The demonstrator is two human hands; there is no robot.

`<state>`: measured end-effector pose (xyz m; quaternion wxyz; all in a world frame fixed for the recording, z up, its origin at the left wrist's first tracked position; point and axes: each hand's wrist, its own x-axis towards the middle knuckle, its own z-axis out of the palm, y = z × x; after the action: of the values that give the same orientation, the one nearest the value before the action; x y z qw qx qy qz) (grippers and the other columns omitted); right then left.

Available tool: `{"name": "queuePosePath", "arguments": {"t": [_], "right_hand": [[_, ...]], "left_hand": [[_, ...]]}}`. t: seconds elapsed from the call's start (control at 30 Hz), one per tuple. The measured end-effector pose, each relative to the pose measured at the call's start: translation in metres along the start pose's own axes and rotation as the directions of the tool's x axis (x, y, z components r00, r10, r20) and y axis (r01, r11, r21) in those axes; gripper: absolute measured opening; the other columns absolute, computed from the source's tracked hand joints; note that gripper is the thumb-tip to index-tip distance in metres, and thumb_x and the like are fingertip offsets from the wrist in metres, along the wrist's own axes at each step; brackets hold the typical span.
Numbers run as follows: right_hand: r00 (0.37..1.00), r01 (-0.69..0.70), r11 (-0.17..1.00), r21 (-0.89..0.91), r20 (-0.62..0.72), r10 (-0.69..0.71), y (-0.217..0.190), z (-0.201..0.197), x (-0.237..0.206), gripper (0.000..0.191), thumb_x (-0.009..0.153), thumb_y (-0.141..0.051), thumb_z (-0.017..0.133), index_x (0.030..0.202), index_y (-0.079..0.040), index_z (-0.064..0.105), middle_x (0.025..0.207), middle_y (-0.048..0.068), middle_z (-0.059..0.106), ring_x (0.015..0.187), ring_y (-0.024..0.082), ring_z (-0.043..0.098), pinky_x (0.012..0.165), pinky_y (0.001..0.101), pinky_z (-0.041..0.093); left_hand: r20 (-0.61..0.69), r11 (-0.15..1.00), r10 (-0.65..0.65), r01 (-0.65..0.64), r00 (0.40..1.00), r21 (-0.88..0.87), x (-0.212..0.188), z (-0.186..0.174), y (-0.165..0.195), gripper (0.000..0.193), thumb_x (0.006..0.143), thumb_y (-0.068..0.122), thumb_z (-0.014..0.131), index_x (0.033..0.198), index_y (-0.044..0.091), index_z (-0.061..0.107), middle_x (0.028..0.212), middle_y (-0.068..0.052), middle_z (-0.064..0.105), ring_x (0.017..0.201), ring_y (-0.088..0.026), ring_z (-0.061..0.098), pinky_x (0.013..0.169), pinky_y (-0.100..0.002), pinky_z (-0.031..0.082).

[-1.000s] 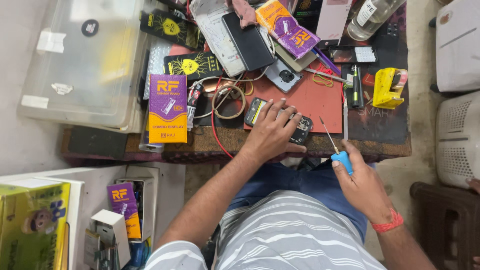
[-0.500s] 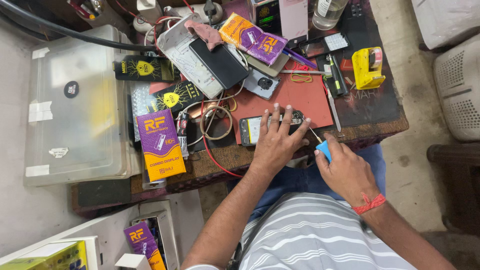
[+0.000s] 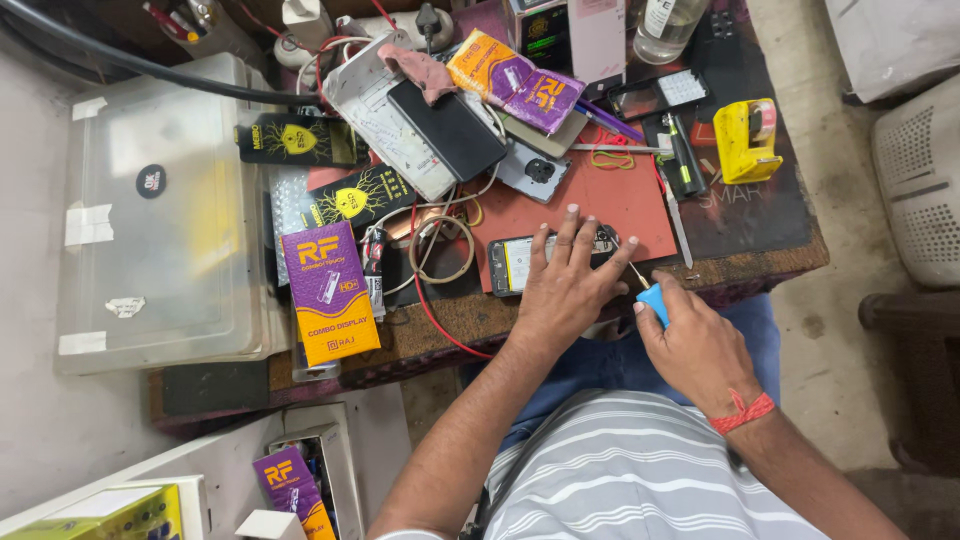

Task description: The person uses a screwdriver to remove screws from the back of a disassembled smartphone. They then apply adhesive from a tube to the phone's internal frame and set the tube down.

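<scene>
1. Red rubber work mat (image 3: 610,205) covers the middle of the cluttered wooden bench (image 3: 760,260); an opened phone (image 3: 525,262) lies at the mat's near edge.
2. Left hand (image 3: 565,290) presses flat on the phone — fingers spread and straight, gripping nothing, palm over the phone's right half.
3. Right hand (image 3: 695,345) curls its fingers closed around a blue-handled screwdriver (image 3: 650,295); the thin metal tip points up-left toward the phone's right end, just beside the left fingertips.
4. A purple-and-orange display box (image 3: 328,292) lies to the left, near a coil of cable (image 3: 440,250).
5. A yellow tape dispenser (image 3: 745,140) sits farther back on the right — well apart from both hands.
</scene>
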<state>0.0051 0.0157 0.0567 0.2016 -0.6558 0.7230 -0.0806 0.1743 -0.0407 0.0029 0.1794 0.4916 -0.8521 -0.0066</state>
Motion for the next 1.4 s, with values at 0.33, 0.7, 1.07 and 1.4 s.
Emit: {"name": "queuePosePath", "arguments": {"t": [0.33, 0.7, 1.07, 1.4], "right_hand": [[1.0, -0.002, 0.999, 0.053, -0.004, 0.002, 0.002, 0.006, -0.002, 0.053, 0.097, -0.036, 0.057, 0.141, -0.007, 0.054, 0.122, 0.023, 0.07, 0.103, 0.046, 0.069, 0.085, 0.055, 0.056], [1.0, -0.003, 0.995, 0.103, -0.004, 0.003, 0.009, 0.007, -0.005, 0.052, 0.098, -0.036, 0.056, 0.141, -0.007, 0.053, 0.12, 0.023, 0.071, 0.104, 0.045, 0.069, 0.086, 0.0546, 0.056], [0.999, -0.043, 0.99, 0.138, 0.018, 0.041, 0.009, 0.007, -0.005, 0.052, 0.098, -0.035, 0.056, 0.142, -0.007, 0.054, 0.119, 0.025, 0.07, 0.103, 0.046, 0.069, 0.086, 0.0543, 0.056], [0.999, -0.034, 0.991, 0.13, 0.018, 0.032, 0.01, 0.013, -0.004, 0.052, 0.098, -0.037, 0.056, 0.141, -0.009, 0.055, 0.119, 0.024, 0.071, 0.104, 0.046, 0.069, 0.086, 0.0544, 0.056]], "left_hand": [[0.017, 1.0, -0.003, 0.003, 1.0, 0.011, 0.0, 0.009, 0.001, 0.052, 0.094, 0.054, 0.062, 0.144, 0.04, 0.052, 0.149, -0.017, 0.051, 0.152, -0.033, 0.033, 0.12, -0.062, 0.023], [0.027, 0.998, 0.011, -0.012, 1.0, 0.058, 0.0, 0.012, 0.006, 0.05, 0.096, 0.054, 0.057, 0.144, 0.042, 0.051, 0.15, -0.019, 0.048, 0.152, -0.036, 0.031, 0.119, -0.062, 0.023], [0.018, 0.999, 0.019, -0.02, 1.0, 0.047, 0.0, 0.01, 0.006, 0.05, 0.096, 0.055, 0.057, 0.144, 0.041, 0.052, 0.149, -0.021, 0.049, 0.152, -0.037, 0.029, 0.118, -0.063, 0.022], [0.009, 1.0, 0.006, -0.007, 1.0, 0.022, -0.003, 0.014, 0.004, 0.05, 0.095, 0.055, 0.059, 0.142, 0.039, 0.053, 0.149, -0.02, 0.049, 0.153, -0.037, 0.029, 0.119, -0.063, 0.023]]}}
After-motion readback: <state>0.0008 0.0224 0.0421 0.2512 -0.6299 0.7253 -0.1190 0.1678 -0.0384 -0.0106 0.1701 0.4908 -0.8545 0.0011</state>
